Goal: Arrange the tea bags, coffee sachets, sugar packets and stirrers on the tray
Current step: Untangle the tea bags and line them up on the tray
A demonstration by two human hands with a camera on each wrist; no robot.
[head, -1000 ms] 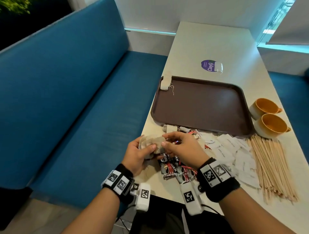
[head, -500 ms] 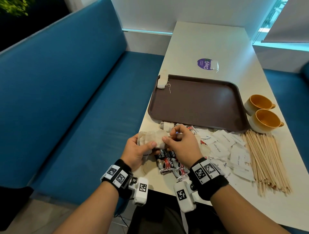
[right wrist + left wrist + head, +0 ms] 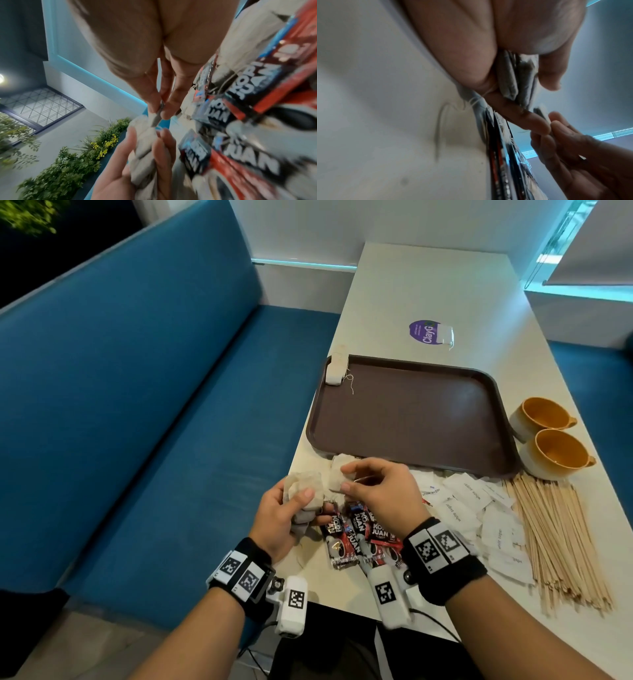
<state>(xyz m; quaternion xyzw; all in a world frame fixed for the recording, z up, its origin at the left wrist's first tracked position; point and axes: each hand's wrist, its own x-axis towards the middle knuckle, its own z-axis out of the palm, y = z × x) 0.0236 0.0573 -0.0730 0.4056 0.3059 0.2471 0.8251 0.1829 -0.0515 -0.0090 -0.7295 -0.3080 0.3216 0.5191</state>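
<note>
Blue bench seat (image 3: 144, 412), running along the left of the scene. White tabletop (image 3: 428, 289), long, set against the bench. Brown tray (image 3: 411, 412), rectangular, lying mid-tabletop, its floor bare apart from one tea bag (image 3: 335, 369) resting over the far-left corner rim with its string trailing inward. Purple round sticker (image 3: 424, 332) on the tabletop beyond the tray, partly covered by a second loose tea bag (image 3: 444, 334). Two orange-lined cups (image 3: 548, 436), touching one another, just right of the tray. Stirrers (image 3: 561, 542), a fanned bundle of thin wooden sticks, on the tabletop in front of the cups. Sugar packets (image 3: 479, 508), white, a loose overlapping heap between the stirrers and the hands. Coffee sachets (image 3: 356, 535), red and black, several overlapping flat on the tabletop beneath both hands near the front edge. Left hand (image 3: 284, 515), fingers and thumb curled round a stack of tea bags (image 3: 305, 491), held just above the sachets; the left wrist view shows the stack (image 3: 517, 77) edge-on between thumb and fingers. Right hand (image 3: 383, 494), close beside the left, thumb and forefinger pinching a single tea bag (image 3: 337, 477) right by the stack; the right wrist view shows this bag (image 3: 157, 116) clamped edge-on at the fingertips.
</note>
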